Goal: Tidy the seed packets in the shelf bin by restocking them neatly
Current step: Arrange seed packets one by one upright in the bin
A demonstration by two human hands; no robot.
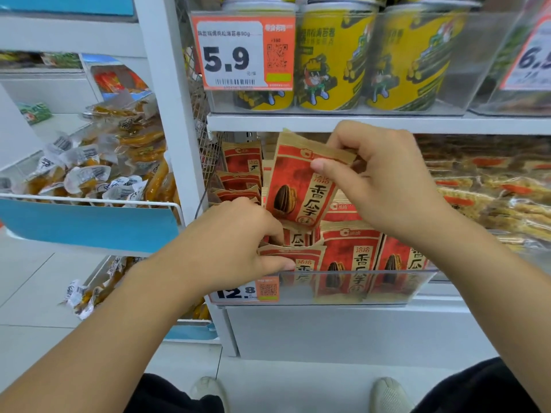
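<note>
Red seed pkt (301, 186) raised, tilted, other pkts (350, 257) upright in clear bin (417, 281)

Location type: retail shop, snack aisle. Evidence: white shelving (357, 123) in tiers, goods stocked in multiples. Orange-framed price tag (243, 53) reading 5.9, with barcode and QR code, fixed to clear bin front. Second tag (244, 290) reading 12.8 on lower clear bin (387, 289). Third tag partly visible at right edge. Yellow printed canisters (331, 55) lined up on upper shelf. Identical red seed packets (348, 257) filed in lower bin. Adjacent wire basket (89, 201) with blue front panel, heaped with vacuum-sealed snacks (98, 171). Tiled floor below.
</note>
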